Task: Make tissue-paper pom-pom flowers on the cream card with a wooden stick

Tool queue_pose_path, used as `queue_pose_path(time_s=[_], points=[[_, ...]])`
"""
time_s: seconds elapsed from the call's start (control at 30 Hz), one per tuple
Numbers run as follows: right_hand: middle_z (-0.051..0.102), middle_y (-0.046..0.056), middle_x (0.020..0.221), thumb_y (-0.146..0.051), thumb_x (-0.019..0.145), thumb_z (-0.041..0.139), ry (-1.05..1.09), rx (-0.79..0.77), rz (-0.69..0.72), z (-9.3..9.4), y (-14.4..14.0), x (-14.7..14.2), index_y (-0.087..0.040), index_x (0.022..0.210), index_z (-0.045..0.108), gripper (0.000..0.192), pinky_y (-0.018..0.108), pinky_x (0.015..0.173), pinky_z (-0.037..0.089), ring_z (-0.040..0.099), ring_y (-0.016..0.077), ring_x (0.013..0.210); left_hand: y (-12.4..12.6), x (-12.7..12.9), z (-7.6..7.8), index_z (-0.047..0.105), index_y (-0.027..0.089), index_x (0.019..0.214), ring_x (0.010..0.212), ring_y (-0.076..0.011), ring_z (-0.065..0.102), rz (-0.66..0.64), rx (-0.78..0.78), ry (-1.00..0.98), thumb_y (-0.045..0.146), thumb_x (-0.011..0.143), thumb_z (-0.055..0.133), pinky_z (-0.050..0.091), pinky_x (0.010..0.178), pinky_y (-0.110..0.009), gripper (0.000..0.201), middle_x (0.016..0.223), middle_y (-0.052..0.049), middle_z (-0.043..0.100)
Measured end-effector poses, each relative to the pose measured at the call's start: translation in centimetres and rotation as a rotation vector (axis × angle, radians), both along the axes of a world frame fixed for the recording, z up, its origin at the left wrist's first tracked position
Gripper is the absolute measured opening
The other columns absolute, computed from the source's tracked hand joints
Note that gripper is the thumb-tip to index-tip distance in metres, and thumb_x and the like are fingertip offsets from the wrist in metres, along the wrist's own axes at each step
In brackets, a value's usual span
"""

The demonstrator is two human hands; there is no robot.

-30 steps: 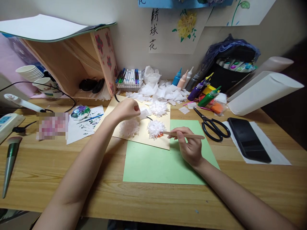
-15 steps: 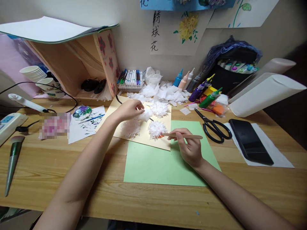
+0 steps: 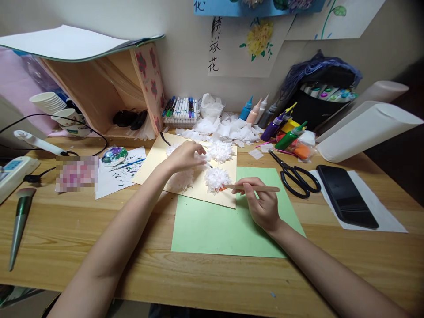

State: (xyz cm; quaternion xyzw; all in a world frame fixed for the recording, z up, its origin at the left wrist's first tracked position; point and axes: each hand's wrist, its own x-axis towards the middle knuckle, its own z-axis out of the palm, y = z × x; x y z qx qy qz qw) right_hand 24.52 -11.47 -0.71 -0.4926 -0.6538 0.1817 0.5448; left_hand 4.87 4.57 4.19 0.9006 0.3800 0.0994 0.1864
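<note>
A cream board (image 3: 152, 163) bears several ruffled white tissue-paper flowers and dark painted strokes. My left hand (image 3: 187, 157) hovers over its middle, thumb and fingers apart, partly covering the flowers beneath; no paper shows clearly in its grip. Beside those fingers is the upper right paper flower (image 3: 221, 151). In my right hand (image 3: 260, 201) is a flat wooden craft stick (image 3: 261, 188), held like a pencil. Its orange-smeared tip meets the edge of the lower right paper flower (image 3: 216, 177). Under the board's near edge lies a green sheet (image 3: 228, 232).
Behind the board spreads a heap of white tissue pieces (image 3: 221, 128). Black-handled scissors (image 3: 294, 176) and a phone (image 3: 346, 194) lie right. Paint bottles (image 3: 291, 134) stand back right. To the left are a paint palette (image 3: 114, 155), a thin paintbrush (image 3: 127, 164) and a large brush (image 3: 20, 227).
My left hand has shifted slightly right and its fingers have spread; the white tissue piece in them before no longer shows distinctly. My right hand and the stick have barely moved.
</note>
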Motion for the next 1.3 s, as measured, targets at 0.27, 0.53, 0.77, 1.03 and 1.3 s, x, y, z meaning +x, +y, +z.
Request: queue_pose_path(time_s=[0.27, 0.53, 0.77, 1.03, 1.3], points=[[0.064, 0.001, 0.078, -0.018, 0.093, 0.043, -0.006, 0.014, 0.006, 0.1, 0.0, 0.0, -0.019, 0.089, 0.061, 0.018, 0.028, 0.065, 0.053, 0.065, 0.0127, 0.067, -0.2, 1.0, -1.2, 0.068, 0.016, 0.081, 0.092, -0.0228, 0.056, 0.001, -0.001, 0.067, 0.025, 0.075, 0.058, 0.043, 0.077, -0.030, 0.014, 0.089, -0.007, 0.066], [0.064, 0.000, 0.077, -0.017, 0.093, 0.043, -0.009, 0.026, 0.002, 0.0, -0.1, 0.1, -0.020, 0.089, 0.061, 0.018, 0.028, 0.066, 0.051, 0.065, 0.0122, 0.066, -0.1, 0.6, -0.4, 0.066, 0.015, 0.080, 0.081, -0.0189, 0.058, 0.020, -0.030, -0.011, 0.023, 0.079, 0.054, 0.041, 0.069, -0.028, 0.015, 0.088, -0.006, 0.068], [0.063, 0.000, 0.068, -0.018, 0.093, 0.042, -0.069, 0.045, 0.025, 0.5, -0.1, 0.2, -0.018, 0.081, 0.061, 0.022, 0.028, 0.063, 0.050, 0.064, 0.0124, 0.063, -0.8, -0.1, 3.1, 0.069, 0.016, 0.080, 0.076, -0.0143, 0.057, 0.014, -0.118, -0.192, 0.031, 0.080, 0.059, 0.039, 0.068, -0.027, 0.018, 0.085, -0.004, 0.069], [0.070, 0.003, 0.074, -0.019, 0.093, 0.044, -0.097, -0.015, 0.104, 1.0, 0.1, -0.2, -0.018, 0.077, 0.065, 0.026, 0.026, 0.061, 0.053, 0.067, 0.0131, 0.065, -3.6, 0.5, 6.2, 0.073, 0.018, 0.085, 0.072, -0.0109, 0.057, -0.417, -0.564, -0.018, 0.037, 0.076, 0.066, 0.037, 0.064, -0.022, 0.022, 0.080, 0.000, 0.071], [0.070, 0.004, 0.085, -0.021, 0.092, 0.046, -0.075, -0.021, 0.049, 0.6, 0.5, 0.0, -0.019, 0.080, 0.068, 0.025, 0.028, 0.066, 0.056, 0.068, 0.0152, 0.076, -4.6, 2.4, 3.9, 0.074, 0.017, 0.083, 0.066, -0.0099, 0.056, -0.375, -0.470, 0.147, 0.024, 0.075, 0.062, 0.036, 0.058, -0.020, 0.016, 0.076, -0.001, 0.071]])
